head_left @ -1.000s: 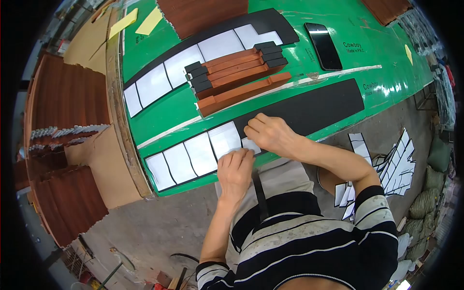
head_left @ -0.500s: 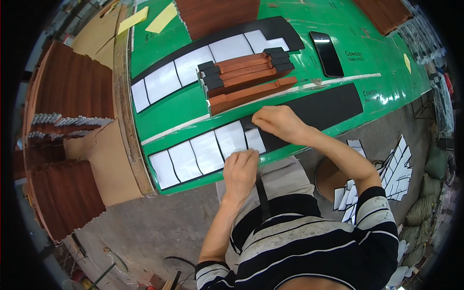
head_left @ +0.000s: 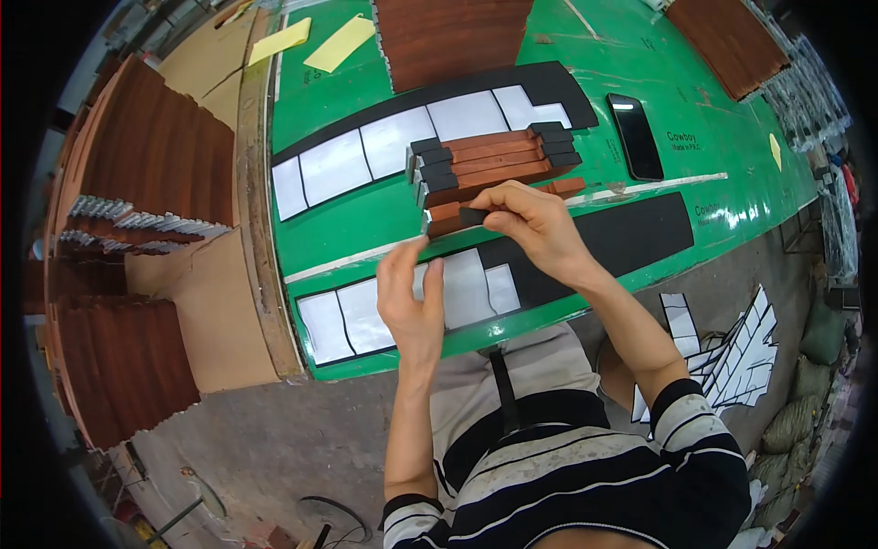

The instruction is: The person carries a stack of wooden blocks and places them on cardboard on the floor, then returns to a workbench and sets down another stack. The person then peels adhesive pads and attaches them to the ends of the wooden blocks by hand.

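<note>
Right grip (head_left: 541, 236) has it pinched, thumb against fingers: a small black pad (head_left: 472, 217), held up by the left part of the front brown bar (head_left: 445, 218), whether touching it's hard to tell! Left grip (head_left: 409, 297) is loose, thumb and fingers parted above the white-backed near strip (head_left: 622, 236), fingertips close to the bar's end. Behind, black-ended bars (head_left: 498, 157) sit stacked on the green counter (head_left: 352, 240), phone (head_left: 636, 139) off to the right.
</note>
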Available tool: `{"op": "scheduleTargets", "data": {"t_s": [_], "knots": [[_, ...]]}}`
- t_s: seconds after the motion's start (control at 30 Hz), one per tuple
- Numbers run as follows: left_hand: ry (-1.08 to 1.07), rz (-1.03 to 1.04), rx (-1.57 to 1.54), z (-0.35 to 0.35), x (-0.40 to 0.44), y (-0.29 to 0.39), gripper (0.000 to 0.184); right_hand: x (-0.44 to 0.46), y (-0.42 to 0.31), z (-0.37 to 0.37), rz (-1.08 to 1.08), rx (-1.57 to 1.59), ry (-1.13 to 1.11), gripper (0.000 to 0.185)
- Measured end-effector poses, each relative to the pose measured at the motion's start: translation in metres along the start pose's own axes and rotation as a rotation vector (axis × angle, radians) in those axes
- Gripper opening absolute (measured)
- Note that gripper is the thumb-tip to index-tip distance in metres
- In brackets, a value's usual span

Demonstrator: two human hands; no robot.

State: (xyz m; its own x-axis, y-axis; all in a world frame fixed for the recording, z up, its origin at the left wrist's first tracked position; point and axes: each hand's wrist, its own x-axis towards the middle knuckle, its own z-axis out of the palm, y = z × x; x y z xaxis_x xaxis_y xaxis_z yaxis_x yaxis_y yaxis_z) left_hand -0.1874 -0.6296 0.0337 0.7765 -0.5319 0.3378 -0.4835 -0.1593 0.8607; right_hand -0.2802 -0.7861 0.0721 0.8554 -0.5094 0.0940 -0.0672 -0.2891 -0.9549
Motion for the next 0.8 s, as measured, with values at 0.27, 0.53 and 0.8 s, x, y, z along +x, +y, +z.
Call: {"op": "scheduleTargets", "data": {"t_s": [0.27, 0.53, 0.8], "knots": [[-0.041, -0.042, -0.095, 0.015, 0.033, -0.020, 0.029, 0.020, 0.018, 0.025, -0.374, -0.487, 0.235, 0.021], [-0.047, -0.052, -0.119, 0.016, 0.035, -0.020, 0.021, 0.024, 0.019, 0.029, -0.425, -0.630, 0.263, 0.022], [-0.047, -0.035, -0.113, 0.016, 0.035, -0.022, 0.021, 0.025, 0.020, 0.030, -0.434, -0.647, 0.281, 0.022]]}}
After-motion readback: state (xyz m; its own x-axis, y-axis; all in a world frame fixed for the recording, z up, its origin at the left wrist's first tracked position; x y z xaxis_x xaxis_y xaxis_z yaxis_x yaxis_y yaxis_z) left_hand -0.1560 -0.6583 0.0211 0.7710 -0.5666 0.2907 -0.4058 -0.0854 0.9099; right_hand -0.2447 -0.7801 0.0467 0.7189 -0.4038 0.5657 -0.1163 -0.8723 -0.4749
